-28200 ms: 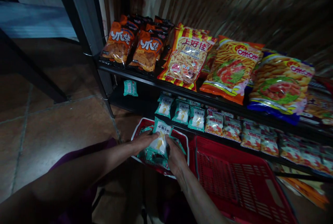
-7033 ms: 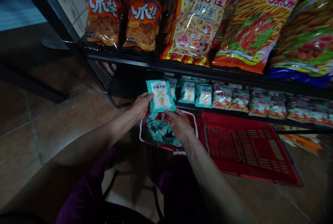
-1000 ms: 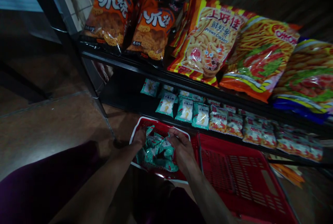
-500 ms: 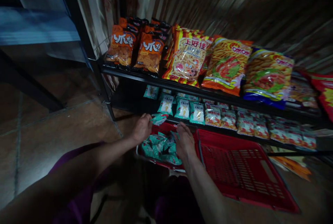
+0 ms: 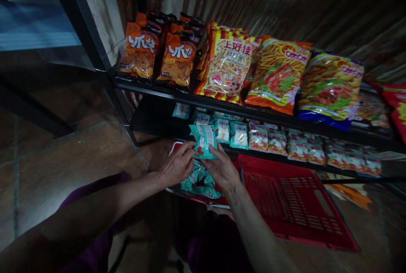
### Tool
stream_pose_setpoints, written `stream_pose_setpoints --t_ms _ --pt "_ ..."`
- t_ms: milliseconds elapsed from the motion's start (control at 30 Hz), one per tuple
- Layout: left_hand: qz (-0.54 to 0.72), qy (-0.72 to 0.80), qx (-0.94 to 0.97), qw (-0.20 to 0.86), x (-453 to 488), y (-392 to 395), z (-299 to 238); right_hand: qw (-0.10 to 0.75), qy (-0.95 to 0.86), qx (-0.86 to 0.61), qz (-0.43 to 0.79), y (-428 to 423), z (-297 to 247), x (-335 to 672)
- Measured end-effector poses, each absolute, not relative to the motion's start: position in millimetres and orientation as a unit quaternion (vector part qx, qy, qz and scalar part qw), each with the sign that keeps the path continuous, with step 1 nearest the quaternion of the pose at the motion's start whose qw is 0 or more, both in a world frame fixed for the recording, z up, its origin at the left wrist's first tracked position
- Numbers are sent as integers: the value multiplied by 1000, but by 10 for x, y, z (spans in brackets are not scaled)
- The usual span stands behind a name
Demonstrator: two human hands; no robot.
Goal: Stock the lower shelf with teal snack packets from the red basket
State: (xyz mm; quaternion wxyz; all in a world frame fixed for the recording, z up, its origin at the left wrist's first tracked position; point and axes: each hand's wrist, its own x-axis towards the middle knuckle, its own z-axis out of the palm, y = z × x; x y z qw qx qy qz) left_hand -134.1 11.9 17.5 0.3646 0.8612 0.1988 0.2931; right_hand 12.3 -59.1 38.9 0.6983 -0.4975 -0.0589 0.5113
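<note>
Between both hands, just in front of the lower shelf, is a small teal snack bag (image 5: 204, 137) with its printed white panel facing me. My left hand (image 5: 180, 163) has its fingers closed on the bag's left edge. The bag's lower right side is pinched by my right hand (image 5: 222, 170). Below them, more teal snack bags (image 5: 199, 182) lie heaped in a red basket (image 5: 211, 202), partly hidden by my hands and wrists. Matching teal bags (image 5: 238, 135) stand in a row on the lower shelf (image 5: 155, 121), right behind the held one.
Larger snack bags (image 5: 226, 66) line the upper shelf (image 5: 171, 94). Orange-and-white small packs (image 5: 298, 146) continue the lower row rightward. A second red basket (image 5: 294, 205) rests on the floor at right. A black shelf post (image 5: 111, 91) and a slanted leg (image 5: 41, 108) stand at left.
My left hand has brought the teal bag rightward and turned its panel toward me. My right hand has risen from the heap in the basket and taken hold of that bag too.
</note>
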Motion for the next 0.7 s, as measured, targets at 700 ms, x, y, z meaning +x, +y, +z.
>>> stream_pose_setpoints --t_ms 700 --pt "315 427 307 790 -1138 611 241 616 -101 -526 578 -511 354 77"
